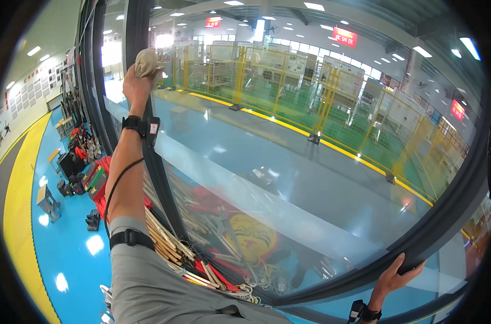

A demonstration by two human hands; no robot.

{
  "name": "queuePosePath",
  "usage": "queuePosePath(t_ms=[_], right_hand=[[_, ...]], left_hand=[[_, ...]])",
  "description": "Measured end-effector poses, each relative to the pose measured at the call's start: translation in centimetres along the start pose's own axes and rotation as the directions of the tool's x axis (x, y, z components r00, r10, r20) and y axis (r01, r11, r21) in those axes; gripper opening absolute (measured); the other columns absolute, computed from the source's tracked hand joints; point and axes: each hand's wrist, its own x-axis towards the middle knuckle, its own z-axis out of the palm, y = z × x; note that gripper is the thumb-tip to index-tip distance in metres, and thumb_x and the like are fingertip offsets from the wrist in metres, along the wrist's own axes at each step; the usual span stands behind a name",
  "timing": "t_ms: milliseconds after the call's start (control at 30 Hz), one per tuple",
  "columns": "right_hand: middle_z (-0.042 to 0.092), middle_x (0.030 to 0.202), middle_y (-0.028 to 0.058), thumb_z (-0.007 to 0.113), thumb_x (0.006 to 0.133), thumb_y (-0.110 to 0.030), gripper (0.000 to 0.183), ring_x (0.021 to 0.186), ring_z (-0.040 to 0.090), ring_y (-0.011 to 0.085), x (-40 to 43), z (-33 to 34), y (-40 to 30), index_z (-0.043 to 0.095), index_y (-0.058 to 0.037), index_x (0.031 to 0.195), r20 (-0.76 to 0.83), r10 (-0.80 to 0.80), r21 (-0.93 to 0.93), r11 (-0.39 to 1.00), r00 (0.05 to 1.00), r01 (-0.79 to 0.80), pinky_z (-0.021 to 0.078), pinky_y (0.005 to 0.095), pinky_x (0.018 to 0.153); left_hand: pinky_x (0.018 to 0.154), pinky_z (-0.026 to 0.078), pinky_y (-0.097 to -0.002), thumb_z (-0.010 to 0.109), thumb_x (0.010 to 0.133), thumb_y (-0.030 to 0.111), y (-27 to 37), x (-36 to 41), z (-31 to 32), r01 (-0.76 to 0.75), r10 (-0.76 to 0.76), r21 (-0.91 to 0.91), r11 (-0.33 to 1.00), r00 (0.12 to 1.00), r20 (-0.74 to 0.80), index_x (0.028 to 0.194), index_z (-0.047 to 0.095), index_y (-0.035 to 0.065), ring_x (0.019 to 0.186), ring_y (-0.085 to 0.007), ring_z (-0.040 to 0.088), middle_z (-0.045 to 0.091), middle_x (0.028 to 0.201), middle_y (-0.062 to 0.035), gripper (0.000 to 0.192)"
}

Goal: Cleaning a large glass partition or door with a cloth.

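A bunched beige cloth (146,63) is in my left hand (137,91), which is raised at the upper left beside a dark vertical window frame bar. The large glass pane (286,170) fills the middle of the view, with pale reflections across it. Low on the right, my right hand (393,277) grips the dark edge of the window frame (443,233), thumb and a finger on either side of it. Black straps with small devices are on both wrists, and a cable runs along my left forearm.
Below the window lie bundled wooden sticks (168,243) and red cloth (101,164). Dumbbells (70,188), a small stool (47,202) and a box (94,178) stand on the blue floor at left. Beyond the glass runs a yellow mesh fence (302,89).
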Motion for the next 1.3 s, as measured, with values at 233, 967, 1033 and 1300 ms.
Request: queuePosePath(t_ms=[233, 967, 1033, 1300], right_hand=[[0.041, 0.140, 0.0250, 0.061, 0.096, -0.026, 0.068, 0.125, 0.046, 0.0373, 0.1, -0.2, -0.8, 0.028, 0.0062, 0.146, 0.030, 0.036, 0.092, 0.995, 0.999, -0.039, 0.0418, 0.0418, 0.102], [0.042, 0.138, 0.0220, 0.069, 0.091, -0.023, 0.070, 0.122, 0.047, 0.0358, 0.6, -0.6, -0.8, 0.032, 0.0042, 0.145, 0.120, -0.001, 0.250, 0.968, 0.993, -0.029, 0.0418, 0.0436, 0.101], [0.041, 0.138, 0.0226, 0.069, 0.090, -0.022, 0.071, 0.123, 0.046, 0.0359, 0.7, -0.6, -0.6, 0.031, 0.0043, 0.145, 0.121, -0.030, 0.194, 0.981, 0.992, 0.006, 0.0417, 0.0444, 0.101], [0.042, 0.136, 0.0231, 0.069, 0.090, -0.022, 0.073, 0.123, 0.046, 0.0364, 0.7, -0.8, 0.0, 0.031, 0.0054, 0.145, 0.124, -0.052, 0.189, 0.982, 0.991, 0.028, 0.0414, 0.0446, 0.101]], left_hand=[[0.084, 0.051, -0.0393, 0.083, 0.068, 0.015, 7.0, -4.0, -2.9, -0.310, 0.304, -0.152, 0.938, 0.951, -0.062, 0.114, 0.066, 0.0061, 0.098, -0.0322, 0.065, 0.069, 0.105, -0.0110, 0.050], [0.079, 0.045, -0.0401, 0.069, 0.061, 0.004, 25.8, -31.7, -15.2, -0.481, 0.865, -0.788, 0.384, 0.485, 0.126, 0.109, 0.063, 0.0126, 0.093, -0.0274, 0.057, 0.061, 0.099, -0.0027, 0.049], [0.077, 0.046, -0.0408, 0.068, 0.064, 0.005, 26.1, -32.5, -15.2, -0.343, 0.839, -0.851, 0.398, 0.511, 0.186, 0.112, 0.062, 0.0110, 0.093, -0.0296, 0.058, 0.061, 0.100, -0.0055, 0.048], [0.083, 0.052, -0.0405, 0.075, 0.070, 0.015, 22.1, -28.9, -13.7, 0.165, 0.456, -0.722, 0.672, 0.676, 0.579, 0.118, 0.058, 0.0040, 0.095, -0.0347, 0.065, 0.066, 0.103, -0.0166, 0.052]])
